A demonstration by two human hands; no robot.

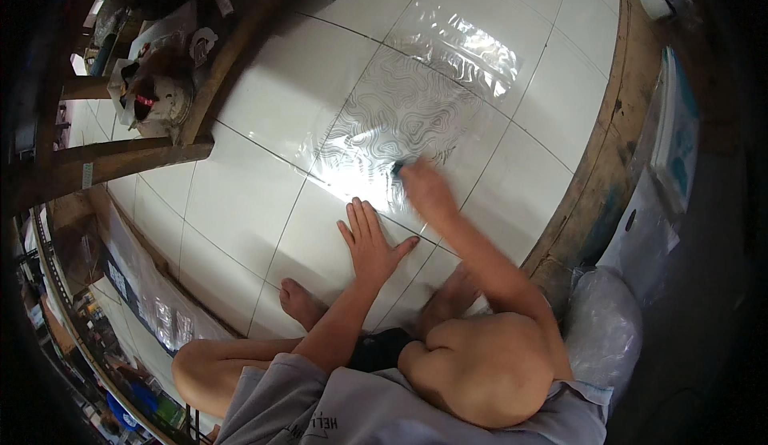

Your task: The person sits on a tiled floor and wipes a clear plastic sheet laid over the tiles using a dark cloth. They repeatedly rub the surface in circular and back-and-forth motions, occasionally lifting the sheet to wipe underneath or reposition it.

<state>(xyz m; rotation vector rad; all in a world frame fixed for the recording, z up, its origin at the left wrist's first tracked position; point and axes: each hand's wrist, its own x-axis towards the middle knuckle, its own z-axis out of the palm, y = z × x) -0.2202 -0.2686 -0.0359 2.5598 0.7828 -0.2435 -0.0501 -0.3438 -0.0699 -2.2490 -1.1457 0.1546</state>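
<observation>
A clear plastic sheet [416, 97] printed with dark wavy contour lines lies flat on the white tiles. Glare washes out its near part. Against the near edge of the sheet, my left hand [373, 245] presses down, fingers spread and palm to the floor. Over the sheet's near right part, my right hand [428, 191] is closed on a small dark object [397, 169] that touches or nearly touches the film. What kind of object it is cannot be made out, and the hand is slightly blurred.
White floor tiles [232, 197] surround the sheet. A wooden frame [128, 169] with bags and odds and ends stands at left. Along the right runs a worn wooden board [588, 185], with plastic-wrapped packages [676, 141] beyond it. A plastic-wrapped bundle [604, 325] sits by my right knee.
</observation>
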